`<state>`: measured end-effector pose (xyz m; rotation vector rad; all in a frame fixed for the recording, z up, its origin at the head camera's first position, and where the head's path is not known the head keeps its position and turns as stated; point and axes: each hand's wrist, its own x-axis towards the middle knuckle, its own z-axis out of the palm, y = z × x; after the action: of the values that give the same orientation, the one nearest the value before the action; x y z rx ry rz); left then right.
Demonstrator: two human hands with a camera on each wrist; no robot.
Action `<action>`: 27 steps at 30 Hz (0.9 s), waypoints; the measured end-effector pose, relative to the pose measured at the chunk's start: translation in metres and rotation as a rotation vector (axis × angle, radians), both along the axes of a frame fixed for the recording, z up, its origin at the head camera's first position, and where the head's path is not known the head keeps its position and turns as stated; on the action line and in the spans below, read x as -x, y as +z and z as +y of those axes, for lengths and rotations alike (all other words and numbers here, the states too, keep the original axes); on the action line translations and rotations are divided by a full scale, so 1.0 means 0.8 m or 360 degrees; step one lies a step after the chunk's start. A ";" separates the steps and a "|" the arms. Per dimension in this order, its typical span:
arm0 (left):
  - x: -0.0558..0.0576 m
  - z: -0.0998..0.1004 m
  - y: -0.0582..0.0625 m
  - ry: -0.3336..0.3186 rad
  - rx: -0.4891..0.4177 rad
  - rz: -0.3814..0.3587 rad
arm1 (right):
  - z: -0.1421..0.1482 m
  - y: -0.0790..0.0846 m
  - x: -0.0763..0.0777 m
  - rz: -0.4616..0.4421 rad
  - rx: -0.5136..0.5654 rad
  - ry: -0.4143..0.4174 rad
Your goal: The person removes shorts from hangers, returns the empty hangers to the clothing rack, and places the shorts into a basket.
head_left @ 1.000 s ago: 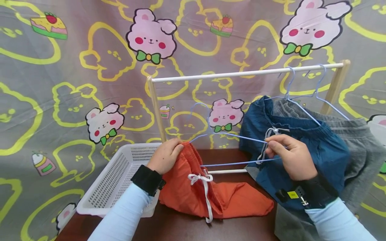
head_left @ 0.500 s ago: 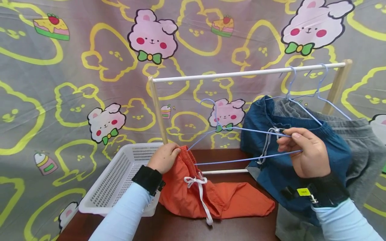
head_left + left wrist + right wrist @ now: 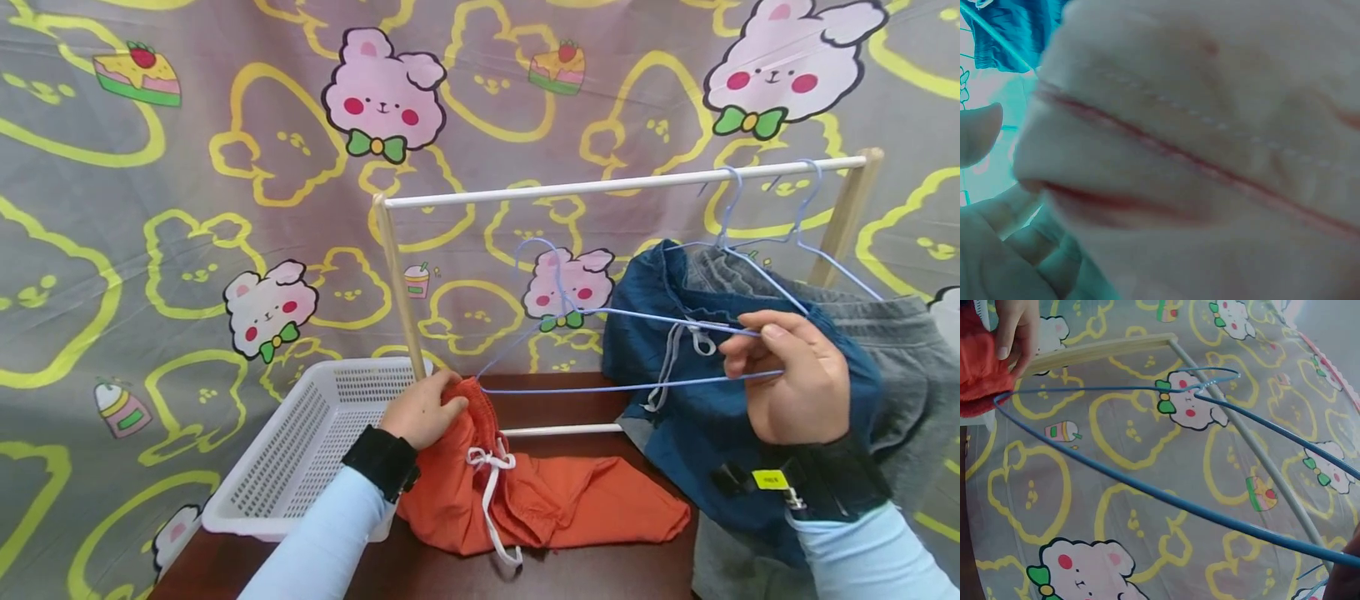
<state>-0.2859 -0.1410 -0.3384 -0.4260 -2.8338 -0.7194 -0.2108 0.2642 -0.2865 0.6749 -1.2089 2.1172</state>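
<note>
My left hand [image 3: 420,410] grips the waistband of orange shorts [image 3: 585,504] with a white drawstring tied in a bow. The shorts' lower part lies on the table. In the left wrist view, blurred, pale-looking fabric [image 3: 1210,156] fills most of the picture, thumb and fingers at the left. With thumb and fingers, my right hand [image 3: 798,379] pinches one end of a thin blue clothes hanger [image 3: 600,389], its hook upward. The hanger's other corner sits right at the waistband's edge; in the right wrist view, that corner of the hanger [image 3: 999,400] shows against the orange fabric.
A rack with a white rail [image 3: 600,187] and wooden posts stands behind. Blue shorts [image 3: 780,433] and grey shorts [image 3: 892,350] hang on hangers at its right end. A white perforated basket [image 3: 225,508] stands left on the dark table [image 3: 600,575], before a patterned curtain [image 3: 187,233].
My right hand has moved right with the hanger, and the hanger's left corner has come out of the orange waistband to its edge. My left hand keeps its hold and has dipped slightly.
</note>
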 end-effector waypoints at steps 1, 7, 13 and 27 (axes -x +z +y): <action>0.000 0.001 0.000 -0.0009 -0.0012 -0.0010 | -0.001 0.002 -0.001 0.0012 0.0057 -0.0007; 0.000 0.002 -0.002 -0.0026 -0.0051 -0.0065 | -0.012 0.010 -0.006 -0.0092 0.0134 -0.0280; 0.001 0.002 -0.007 -0.0088 -0.0010 0.0001 | -0.027 0.013 -0.009 -0.0219 -0.0027 -0.0481; -0.005 0.000 -0.007 -0.0064 -0.0120 0.0068 | -0.057 -0.012 0.004 -0.0119 -0.1050 -0.0961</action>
<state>-0.2821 -0.1408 -0.3437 -0.4816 -2.7556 -0.8120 -0.2143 0.2186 -0.2961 0.4120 -1.8922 1.2480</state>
